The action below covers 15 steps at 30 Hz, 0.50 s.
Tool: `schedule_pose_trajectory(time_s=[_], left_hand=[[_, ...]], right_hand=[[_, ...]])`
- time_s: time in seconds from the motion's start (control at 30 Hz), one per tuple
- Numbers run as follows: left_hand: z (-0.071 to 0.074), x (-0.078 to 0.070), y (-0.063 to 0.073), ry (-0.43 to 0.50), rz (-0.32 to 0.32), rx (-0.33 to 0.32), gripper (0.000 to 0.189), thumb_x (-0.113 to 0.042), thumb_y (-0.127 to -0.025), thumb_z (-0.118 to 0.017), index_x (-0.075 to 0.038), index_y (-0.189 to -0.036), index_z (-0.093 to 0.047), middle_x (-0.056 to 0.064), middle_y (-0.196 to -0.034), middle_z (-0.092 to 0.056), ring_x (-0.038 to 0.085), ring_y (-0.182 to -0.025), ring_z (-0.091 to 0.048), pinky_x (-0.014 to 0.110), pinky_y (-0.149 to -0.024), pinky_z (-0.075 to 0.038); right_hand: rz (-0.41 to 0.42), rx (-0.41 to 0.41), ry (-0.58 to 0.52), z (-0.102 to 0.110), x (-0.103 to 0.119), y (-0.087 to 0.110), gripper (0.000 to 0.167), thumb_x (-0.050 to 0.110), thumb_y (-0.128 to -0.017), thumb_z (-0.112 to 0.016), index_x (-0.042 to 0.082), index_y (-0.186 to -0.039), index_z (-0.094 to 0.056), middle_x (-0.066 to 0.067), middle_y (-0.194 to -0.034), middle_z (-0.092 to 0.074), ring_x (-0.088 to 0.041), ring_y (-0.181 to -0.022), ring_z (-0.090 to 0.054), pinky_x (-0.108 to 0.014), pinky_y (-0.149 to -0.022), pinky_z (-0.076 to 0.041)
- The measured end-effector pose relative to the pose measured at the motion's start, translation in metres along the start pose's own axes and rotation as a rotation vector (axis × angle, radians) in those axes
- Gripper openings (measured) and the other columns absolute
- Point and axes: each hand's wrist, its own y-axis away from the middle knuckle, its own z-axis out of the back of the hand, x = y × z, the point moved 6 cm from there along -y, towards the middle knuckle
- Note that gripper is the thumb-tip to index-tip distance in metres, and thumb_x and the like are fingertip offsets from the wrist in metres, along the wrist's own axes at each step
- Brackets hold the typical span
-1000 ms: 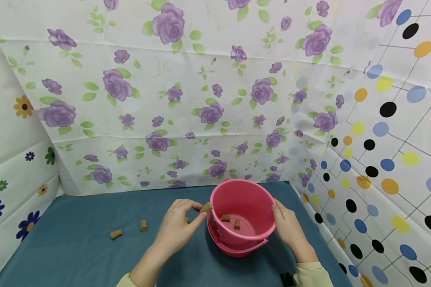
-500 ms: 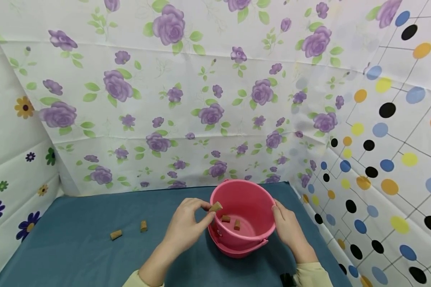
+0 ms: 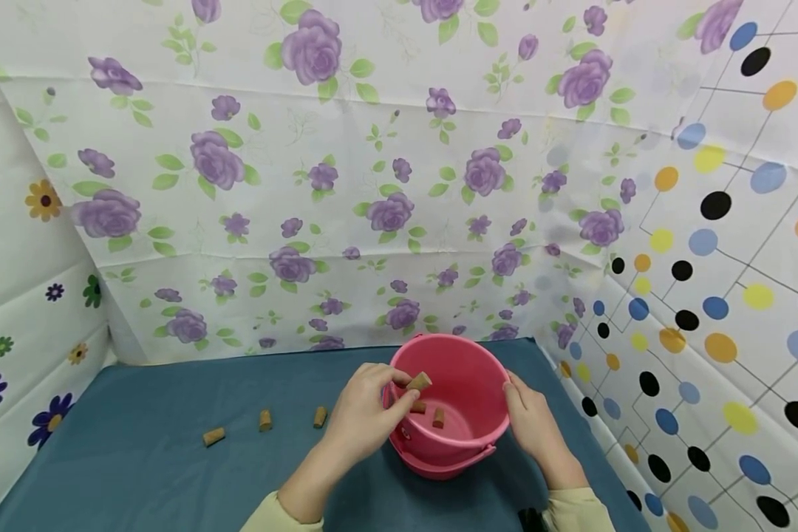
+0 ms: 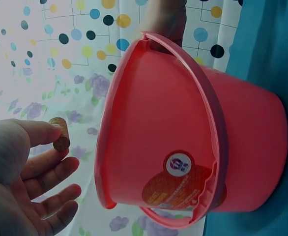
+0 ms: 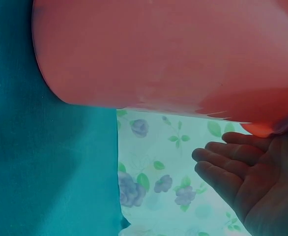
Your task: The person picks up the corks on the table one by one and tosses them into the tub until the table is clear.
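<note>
My left hand (image 3: 366, 414) pinches a cork (image 3: 420, 381) between thumb and fingertips over the left side of the mouth of a pink bucket (image 3: 465, 369). In the left wrist view the cork (image 4: 61, 134) stands clear of the rim, with the other fingers loosely bent. Two more corks, one partly hidden (image 3: 417, 407) and one in full sight (image 3: 439, 418), lie on the bucket's floor. My right hand (image 3: 532, 421) holds the bucket's right rim with the thumb at the edge; its other fingers (image 5: 227, 162) stretch out along the outside in the right wrist view.
Left of the bucket, three corks (image 3: 213, 437) (image 3: 265, 420) (image 3: 320, 417) lie apart on the blue tablecloth (image 3: 140, 473). The bucket's handle (image 4: 210, 113) hangs down its side. Patterned sheets (image 3: 346, 185) enclose the table at the back and sides. A dark object (image 3: 530, 519) sits by the right sleeve.
My left hand has moved right, carrying the cork from outside the rim to over the bucket's mouth. The cork beside it on the cloth has come into view. The right hand and bucket stay put.
</note>
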Motion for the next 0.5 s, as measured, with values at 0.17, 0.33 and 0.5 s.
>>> schedule_pose_trajectory(time_s=[0.17, 0.33, 0.5], left_hand=[[-0.004, -0.003, -0.002, 0.002, 0.000, -0.007, 0.012, -0.027, -0.097, -0.083, -0.020, -0.107, -0.081, -0.010, -0.106, -0.073, 0.015, -0.109, -0.060, 0.037, -0.081, -0.056], [-0.009, -0.006, -0.005, 0.008, 0.008, 0.003, 0.012, -0.026, -0.098, -0.082, -0.019, -0.108, -0.081, -0.009, -0.106, -0.073, 0.015, -0.110, -0.060, 0.035, -0.079, -0.057], [-0.017, -0.007, -0.007, -0.008, 0.007, 0.033, 0.011, -0.026, -0.098, -0.082, -0.019, -0.106, -0.081, -0.008, -0.106, -0.073, 0.015, -0.110, -0.059, 0.032, -0.078, -0.059]], right_hand=[[0.001, 0.001, 0.000, 0.000, 0.000, 0.000, 0.056, 0.036, -0.119, -0.034, 0.002, -0.161, -0.045, -0.020, -0.140, -0.068, -0.038, -0.130, -0.065, -0.062, -0.109, -0.049], [0.005, -0.003, 0.000, 0.000, 0.000, 0.001, 0.056, 0.035, -0.119, -0.033, 0.001, -0.161, -0.045, -0.021, -0.141, -0.067, -0.038, -0.131, -0.064, -0.062, -0.109, -0.049], [0.005, -0.002, -0.003, 0.000, 0.000, 0.001, 0.056, 0.036, -0.119, -0.033, 0.001, -0.161, -0.045, -0.020, -0.140, -0.068, -0.037, -0.130, -0.065, -0.062, -0.109, -0.049]])
